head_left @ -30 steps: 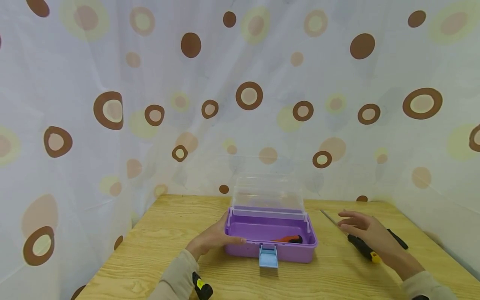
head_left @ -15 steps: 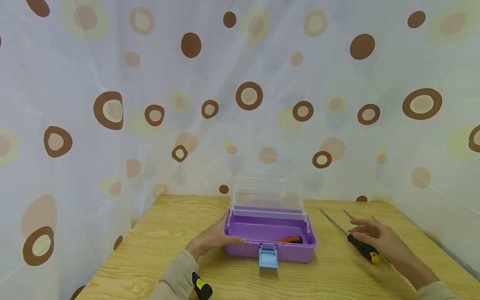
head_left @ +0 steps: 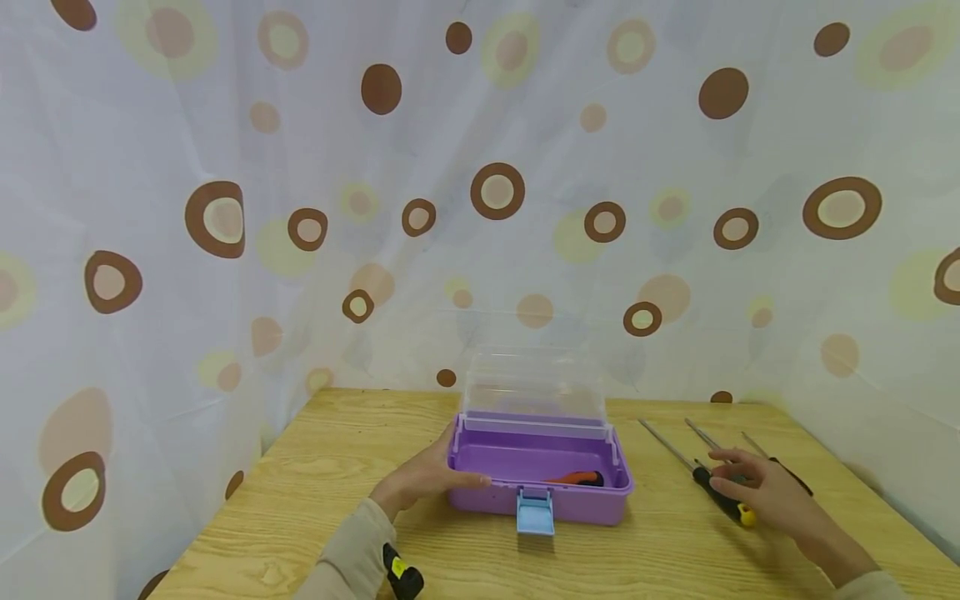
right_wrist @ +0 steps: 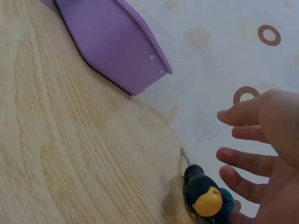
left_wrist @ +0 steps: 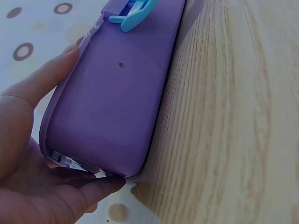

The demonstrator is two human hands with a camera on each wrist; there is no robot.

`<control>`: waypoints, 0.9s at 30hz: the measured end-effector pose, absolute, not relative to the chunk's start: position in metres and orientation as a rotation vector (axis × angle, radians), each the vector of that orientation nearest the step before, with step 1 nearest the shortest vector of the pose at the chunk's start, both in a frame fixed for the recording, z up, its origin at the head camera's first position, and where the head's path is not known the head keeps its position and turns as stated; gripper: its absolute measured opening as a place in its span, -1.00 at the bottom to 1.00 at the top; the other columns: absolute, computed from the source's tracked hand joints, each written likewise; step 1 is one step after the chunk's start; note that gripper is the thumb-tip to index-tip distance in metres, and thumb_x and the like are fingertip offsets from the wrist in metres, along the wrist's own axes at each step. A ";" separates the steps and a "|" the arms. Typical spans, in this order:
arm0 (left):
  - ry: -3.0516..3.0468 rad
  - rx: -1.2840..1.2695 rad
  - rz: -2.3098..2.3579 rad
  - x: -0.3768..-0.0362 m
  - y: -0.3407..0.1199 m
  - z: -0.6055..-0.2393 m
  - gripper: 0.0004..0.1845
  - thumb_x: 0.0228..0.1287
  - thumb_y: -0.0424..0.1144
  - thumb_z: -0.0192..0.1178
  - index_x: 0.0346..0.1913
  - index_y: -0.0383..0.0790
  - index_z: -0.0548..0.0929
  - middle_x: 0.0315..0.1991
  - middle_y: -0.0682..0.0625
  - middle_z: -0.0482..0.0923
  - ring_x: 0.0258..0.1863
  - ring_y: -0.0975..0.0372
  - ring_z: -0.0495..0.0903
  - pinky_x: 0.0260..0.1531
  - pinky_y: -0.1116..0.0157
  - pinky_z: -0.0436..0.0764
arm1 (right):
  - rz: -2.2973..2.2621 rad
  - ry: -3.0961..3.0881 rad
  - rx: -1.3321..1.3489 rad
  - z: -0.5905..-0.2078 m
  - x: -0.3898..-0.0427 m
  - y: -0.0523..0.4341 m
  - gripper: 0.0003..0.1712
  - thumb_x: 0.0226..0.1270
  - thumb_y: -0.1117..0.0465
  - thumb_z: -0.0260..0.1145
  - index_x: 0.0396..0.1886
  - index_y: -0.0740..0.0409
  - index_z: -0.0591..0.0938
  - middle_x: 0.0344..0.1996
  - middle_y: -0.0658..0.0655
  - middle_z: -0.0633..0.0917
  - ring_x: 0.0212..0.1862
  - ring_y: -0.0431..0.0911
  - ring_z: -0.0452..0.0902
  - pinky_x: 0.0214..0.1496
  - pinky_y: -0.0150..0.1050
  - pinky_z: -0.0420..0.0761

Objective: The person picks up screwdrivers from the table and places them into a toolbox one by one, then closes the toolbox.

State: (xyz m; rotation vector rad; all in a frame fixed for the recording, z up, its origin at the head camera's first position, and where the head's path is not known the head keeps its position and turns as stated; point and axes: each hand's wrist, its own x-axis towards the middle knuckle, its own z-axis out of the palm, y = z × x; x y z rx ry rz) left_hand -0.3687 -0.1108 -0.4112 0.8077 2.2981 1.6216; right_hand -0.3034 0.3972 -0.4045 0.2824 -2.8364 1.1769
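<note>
Purple box sits open, orange-handled tool half hidden inside; left hand grips its end, right hand hovers loose over a screwdriver.

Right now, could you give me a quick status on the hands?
Left hand holds purple box. Right hand open over black screwdriver. Nothing between.
</note>
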 end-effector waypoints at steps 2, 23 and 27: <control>2.299 0.805 1.620 -0.369 -0.111 -0.411 0.33 0.17 -0.07 0.51 0.68 -0.12 -0.33 0.56 -0.21 0.13 0.43 -0.08 0.31 0.44 -0.17 0.16 | 1.054 -2.849 0.270 -0.407 -0.304 0.396 -0.32 0.56 0.04 0.30 0.44 0.41 0.39 0.10 0.36 0.64 0.06 0.25 0.60 -0.06 0.11 0.66; 2.280 0.799 1.633 -0.368 -0.111 -0.411 0.33 0.16 -0.08 0.52 0.68 -0.09 -0.34 0.58 -0.23 0.09 0.44 -0.12 0.28 0.44 -0.19 0.15 | 0.530 -3.056 -0.036 -0.418 -0.298 0.390 -0.21 0.32 -0.19 0.45 0.28 0.33 0.57 -0.12 0.44 0.70 -0.36 0.08 0.65 -0.51 0.04 0.59; 2.279 0.804 1.630 -0.370 -0.111 -0.412 0.34 0.16 -0.06 0.52 0.68 -0.09 -0.34 0.56 -0.23 0.11 0.43 -0.10 0.30 0.44 -0.18 0.16 | 0.543 -3.042 -0.057 -0.420 -0.297 0.389 -0.21 0.29 -0.15 0.49 0.29 0.33 0.56 -0.14 0.44 0.71 -0.41 0.02 0.61 -0.54 -0.01 0.56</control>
